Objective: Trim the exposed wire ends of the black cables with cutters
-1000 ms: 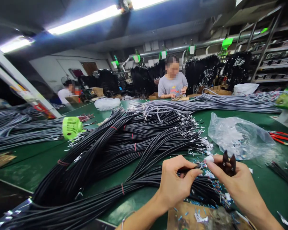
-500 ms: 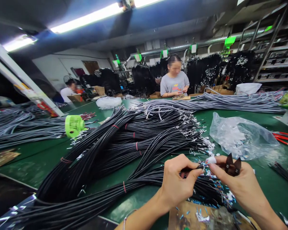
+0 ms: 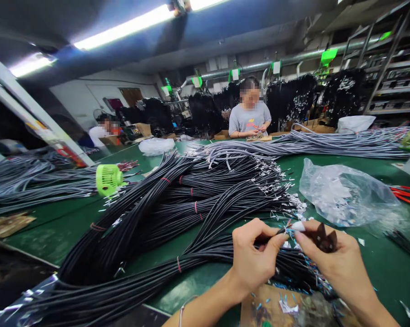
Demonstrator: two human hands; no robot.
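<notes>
My left hand (image 3: 254, 254) is closed, pinching the end of a black cable (image 3: 281, 230) between thumb and forefinger. Thin coloured wires (image 3: 288, 225) stick out of that end towards my right hand (image 3: 341, 259). A white cover (image 3: 298, 226) wraps one fingertip of my right hand, which is at the wires; whether it grips them is hard to see. Tucked in the same hand are small dark snips (image 3: 324, 238), their two pointed blades upward and the handles hidden by the fingers. Below both hands, a worn board (image 3: 271, 302) carries wire scraps.
Bundles of black cables (image 3: 150, 218) with red ties cover the green table (image 3: 191, 290). Grey cables (image 3: 293, 147) lie behind them. A clear plastic bag (image 3: 344, 193) with scraps is at right, a green fan (image 3: 109, 179) at left. A co-worker (image 3: 249, 113) sits across the table.
My right hand has shifted slightly left and down, and the snips in it have tilted a little. The coloured wires now show more clearly beside the white fingertip. My left hand has hardly moved.
</notes>
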